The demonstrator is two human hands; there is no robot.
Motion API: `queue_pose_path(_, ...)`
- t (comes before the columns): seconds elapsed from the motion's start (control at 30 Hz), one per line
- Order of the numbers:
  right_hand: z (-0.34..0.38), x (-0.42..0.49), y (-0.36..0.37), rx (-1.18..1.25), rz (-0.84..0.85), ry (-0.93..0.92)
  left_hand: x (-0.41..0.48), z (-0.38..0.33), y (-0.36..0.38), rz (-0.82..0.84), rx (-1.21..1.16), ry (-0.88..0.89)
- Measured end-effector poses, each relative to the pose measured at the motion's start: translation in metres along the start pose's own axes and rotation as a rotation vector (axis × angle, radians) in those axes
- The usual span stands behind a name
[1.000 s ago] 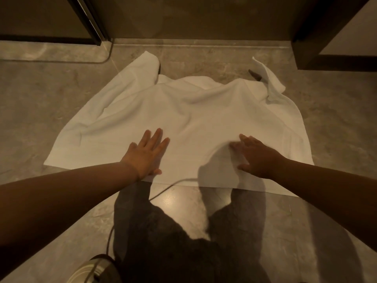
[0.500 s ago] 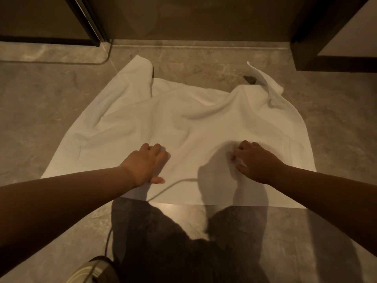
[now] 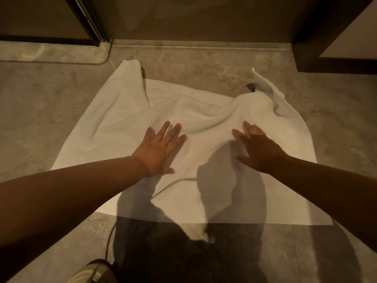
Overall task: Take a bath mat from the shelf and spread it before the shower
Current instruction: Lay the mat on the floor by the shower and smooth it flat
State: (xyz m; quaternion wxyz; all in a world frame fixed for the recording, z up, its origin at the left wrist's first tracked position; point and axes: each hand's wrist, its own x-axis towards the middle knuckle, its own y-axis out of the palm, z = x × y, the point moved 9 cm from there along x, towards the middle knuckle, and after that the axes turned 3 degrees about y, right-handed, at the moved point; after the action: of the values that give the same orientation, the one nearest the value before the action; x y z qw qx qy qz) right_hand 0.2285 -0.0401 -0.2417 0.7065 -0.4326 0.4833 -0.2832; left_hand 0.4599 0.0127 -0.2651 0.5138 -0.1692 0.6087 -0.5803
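Mat status: white bath mat (image 3: 126, 123) lies on the stone floor (image 3: 40, 119) just short of the shower threshold (image 3: 204, 48), a strip of bare floor between its far edge and the sill.

Change vs half a second ago: both hands had fingers curled and were bunching the cloth; now they are flattened out.
- Left hand (image 3: 157, 150): palm down on the mat's centre-left, fingers straight and spread wide, thumb out to the side.
- Right hand (image 3: 259, 148): palm down on the mat's centre-right, fingers straight, splayed, holding nothing.

The mat's near edge now sits closer to the person than in the earlier frames, so the cloth has been dragged back from the threshold. It is not flat yet — a raised ridge runs across the mat just beyond the fingertips, more pronounced than a second ago. The far-left corner is folded over onto the mat, and the far-right corner stands up crumpled.

Off the mat's near edge: a thin cable (image 3: 108, 242) on the floor and the toe of a shoe (image 3: 89, 272).
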Motion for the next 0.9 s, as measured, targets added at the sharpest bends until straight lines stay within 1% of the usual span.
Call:
queue_pose_path(0.07,-0.009,0.004,0.014,-0.016,0.118,0.053,0.005,0.002,0.011,0.126,-0.03,-0.023)
queue_pose_path(0.13,-0.013,0.003,0.029,-0.059,0.203,0.057,0.005,0.001,0.023,0.232,-0.106,-0.038)
queue_pose_path(0.2,-0.016,-0.002,0.041,-0.07,0.245,0.057,0.003,-0.001,0.029,0.281,-0.162,-0.039)
queue_pose_path(0.5,-0.014,-0.014,0.056,-0.08,0.271,0.071,-0.014,-0.019,0.044,0.3,-0.109,-0.026)
queue_pose_path(0.8,-0.007,-0.032,0.065,-0.096,0.273,0.056,-0.03,-0.031,0.052,0.324,-0.113,-0.053)
queue_pose_path(0.9,-0.007,-0.031,0.061,-0.074,0.248,0.065,-0.03,-0.029,0.044,0.282,-0.077,-0.056)
